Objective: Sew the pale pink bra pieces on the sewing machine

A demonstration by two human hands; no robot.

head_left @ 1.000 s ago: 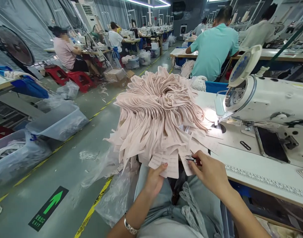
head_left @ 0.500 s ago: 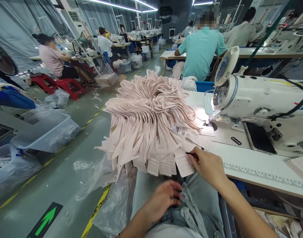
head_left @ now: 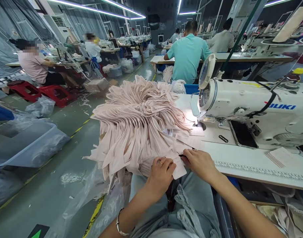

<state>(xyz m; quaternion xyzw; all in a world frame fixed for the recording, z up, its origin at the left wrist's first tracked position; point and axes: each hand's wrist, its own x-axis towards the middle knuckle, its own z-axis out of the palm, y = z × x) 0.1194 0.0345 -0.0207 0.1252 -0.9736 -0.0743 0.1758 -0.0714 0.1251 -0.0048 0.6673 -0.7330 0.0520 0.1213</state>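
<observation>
A large bundle of pale pink fabric pieces (head_left: 131, 122) lies in gathered folds on the table's left end and hangs over its front edge. My left hand (head_left: 160, 173) is closed on the bundle's near edge, its fingers curled over the fabric; a ring and a bracelet show on it. Just beside it, my right hand (head_left: 198, 163) pinches a small dark pointed tool (head_left: 181, 155), mostly hidden by the fingers, against the fabric. A pale flap (head_left: 179, 170) hangs down between both hands.
A white sewing machine (head_left: 240, 99) with a lit needle area stands right of the bundle. On its table lie a phone (head_left: 243, 134), a black razor blade (head_left: 223, 138) and pale cards (head_left: 281, 156). Plastic bins (head_left: 29, 142) stand at left; co-workers sit beyond.
My left hand has risen from above the lap to the fabric's near edge and closed on it. The right hand still holds the dark tool. The view has turned slightly right.
</observation>
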